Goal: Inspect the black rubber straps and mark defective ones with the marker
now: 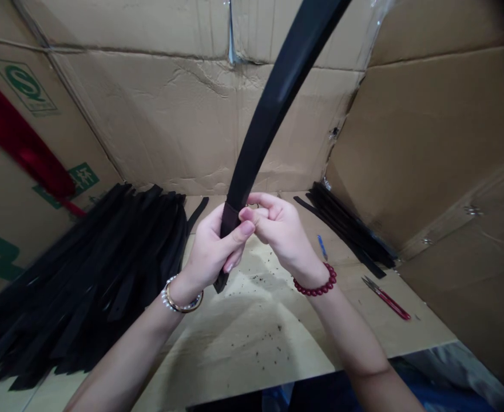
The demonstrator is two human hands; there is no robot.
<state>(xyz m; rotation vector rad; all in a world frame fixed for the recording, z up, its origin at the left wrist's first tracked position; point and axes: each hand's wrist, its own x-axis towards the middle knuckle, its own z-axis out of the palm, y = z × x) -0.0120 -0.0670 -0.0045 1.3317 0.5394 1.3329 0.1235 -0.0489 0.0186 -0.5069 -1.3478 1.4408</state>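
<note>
A long black strip (273, 97) rises from my hands past the top edge of the view, its lower end hanging just below them. My left hand (213, 243) wraps round the strip near that lower end, thumb on top. My right hand (277, 229) is closed in a pinch at the strip's right edge, its thumb beside my left thumb; whether anything small is between its fingertips is hidden. A seam or fold crosses the strip at my left hand.
Many black strips (118, 274) are heaped on the left, with a smaller pile (350, 229) at the back right. Red-handled snips (387, 297) and a blue tool (322, 246) lie right. Cardboard walls (170, 114) enclose the table (234, 355); a red strap (24, 143) hangs left.
</note>
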